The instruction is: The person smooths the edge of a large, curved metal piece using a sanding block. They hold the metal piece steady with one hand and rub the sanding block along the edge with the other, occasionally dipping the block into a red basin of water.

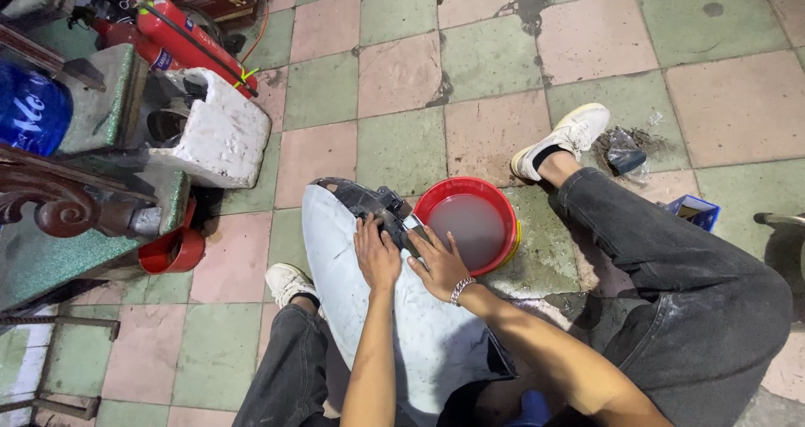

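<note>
A large pale blue-white plastic body panel (pixel 335 251) lies across my lap, its dark inner end (pixel 356 196) pointing away from me. My left hand (pixel 375 253) rests flat on the panel, fingers on the dark part. My right hand (pixel 438 263), with a bead bracelet at the wrist, presses beside it and touches a small dark and silver piece (pixel 412 226) at the panel's edge. Whether either hand grips anything small is hidden by the fingers. A red basin (pixel 503 209) of cloudy water stands just beyond my right hand.
I sit low on a tiled floor, white shoes (pixel 563 138) and dark jeans spread around the basin. A red fire extinguisher (pixel 172 33), a white foam block (pixel 220 134), a green stone table (pixel 59 251), a small red bowl (pixel 172 255) and a blue box (pixel 694 211) lie around.
</note>
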